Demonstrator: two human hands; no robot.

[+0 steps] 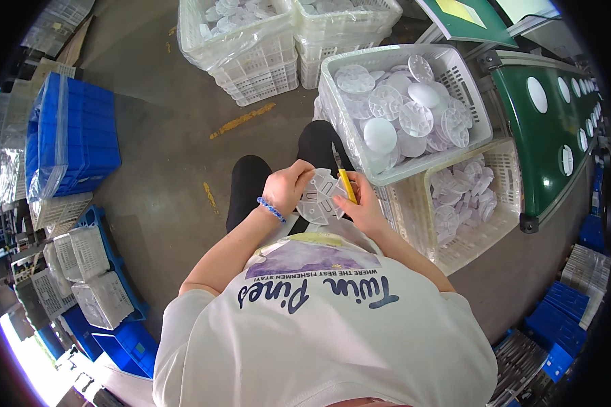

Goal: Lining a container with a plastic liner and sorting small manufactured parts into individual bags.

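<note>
In front of my knees I hold a round, translucent white plastic disc [317, 207] with slots and ribs moulded into it. My left hand [285, 188] is closed on its left edge, thumb and fingers pinching the rim; a blue beaded bracelet circles that wrist. My right hand [365, 207] is wrapped round a yellow-handled knife [347, 184], its thin dark-and-metal end pointing up and away from me. The fingers of that hand also reach the disc's right edge. Beyond it, a white crate [402, 178] is heaped with similar discs [415, 119].
A lower cream crate [448, 256] with more clear plastic pieces stands at right, beside a green conveyor belt [546, 169] carrying white discs. Stacked white crates [256, 78] stand ahead. Blue bins [81, 136] and white baskets [102, 298] line the left.
</note>
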